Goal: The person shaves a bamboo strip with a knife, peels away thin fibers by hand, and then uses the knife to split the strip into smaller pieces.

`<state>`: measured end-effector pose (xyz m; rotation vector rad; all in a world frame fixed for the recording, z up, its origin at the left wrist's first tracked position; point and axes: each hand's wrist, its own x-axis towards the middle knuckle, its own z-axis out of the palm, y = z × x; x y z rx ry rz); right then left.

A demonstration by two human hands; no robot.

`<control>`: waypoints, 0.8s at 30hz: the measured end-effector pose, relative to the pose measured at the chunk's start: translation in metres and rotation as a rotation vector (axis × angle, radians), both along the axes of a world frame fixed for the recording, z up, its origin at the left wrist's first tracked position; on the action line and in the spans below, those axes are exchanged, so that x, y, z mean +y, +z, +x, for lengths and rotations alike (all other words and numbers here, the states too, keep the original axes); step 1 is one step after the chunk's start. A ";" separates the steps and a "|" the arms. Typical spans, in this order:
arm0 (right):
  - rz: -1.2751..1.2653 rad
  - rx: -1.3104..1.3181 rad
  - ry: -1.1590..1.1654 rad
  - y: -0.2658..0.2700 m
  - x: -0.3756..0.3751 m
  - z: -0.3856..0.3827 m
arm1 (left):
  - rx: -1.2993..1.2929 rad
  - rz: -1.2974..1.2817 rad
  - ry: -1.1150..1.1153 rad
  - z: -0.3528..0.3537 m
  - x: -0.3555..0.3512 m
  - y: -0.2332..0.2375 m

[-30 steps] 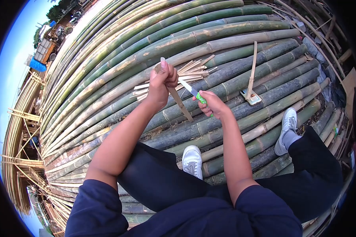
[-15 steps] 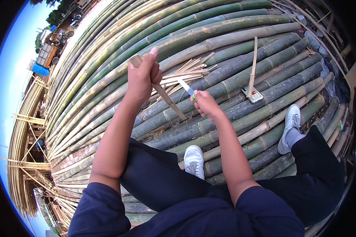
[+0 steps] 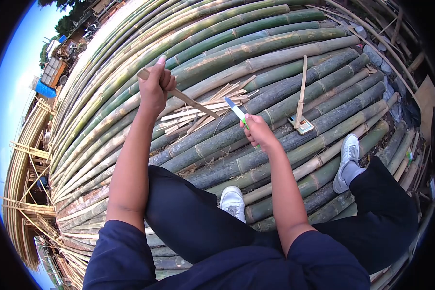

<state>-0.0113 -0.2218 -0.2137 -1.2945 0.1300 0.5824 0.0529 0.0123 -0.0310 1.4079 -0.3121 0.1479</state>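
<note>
My left hand (image 3: 154,86) is closed round a flat bamboo strip (image 3: 195,103), which slants down to the right from the fist. A short end of it sticks out above the thumb side. In my right hand (image 3: 257,131) is a knife (image 3: 235,109) with a green handle, its bright blade pointing up and to the left. The blade's tip is close to the strip's lower end but apart from it. Behind both lies a pile of split bamboo strips (image 3: 227,95) on the bamboo poles (image 3: 275,72).
A phone (image 3: 302,125) lies on the poles to the right, with another bamboo strip (image 3: 302,89) resting across it. My white shoes (image 3: 233,200) stand on the poles. Stacked bamboo (image 3: 21,179) and a parked vehicle (image 3: 53,71) are at the left.
My left hand has moved left with the strip, whose lower end has risen. The knife has shifted slightly right and its blade has turned more upright. The whole view has shifted a little.
</note>
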 end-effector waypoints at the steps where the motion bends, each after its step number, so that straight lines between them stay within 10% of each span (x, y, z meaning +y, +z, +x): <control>1: 0.005 -0.006 -0.007 -0.002 0.001 0.001 | 0.014 0.017 -0.032 0.005 0.001 -0.009; 24: 0.104 -0.080 -0.002 0.042 0.001 -0.004 | 0.071 0.066 -0.060 0.032 -0.015 0.002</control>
